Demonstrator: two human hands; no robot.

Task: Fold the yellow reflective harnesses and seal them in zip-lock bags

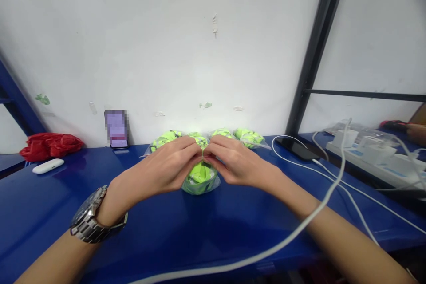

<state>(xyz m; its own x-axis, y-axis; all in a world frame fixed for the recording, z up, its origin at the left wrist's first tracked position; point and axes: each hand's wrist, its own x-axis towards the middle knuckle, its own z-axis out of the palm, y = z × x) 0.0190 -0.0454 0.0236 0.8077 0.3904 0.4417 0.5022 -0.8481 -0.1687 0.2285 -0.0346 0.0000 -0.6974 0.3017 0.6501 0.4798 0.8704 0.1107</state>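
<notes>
A clear plastic bag (pixel 200 182) with folded neon-yellow fabric inside hangs just above the blue table (pixel 159 235), its top edge between my hands. My left hand (pixel 169 162), with a metal watch (pixel 96 217) on the wrist, pinches that edge from the left. From the right, my right hand (pixel 231 159) pinches the same edge, its fingertips close to those of the left. Behind my hands, several more bags of neon-yellow fabric (pixel 249 136) lie along the wall, partly covered by my fingers.
A red plastic bag (pixel 51 145) and a white case (pixel 48 166) lie at the left. One phone (pixel 118 128) leans on the wall; another phone (pixel 297 148) lies at the right. White cables (pixel 299 230) cross the right side, near a power strip (pixel 382 159) with chargers.
</notes>
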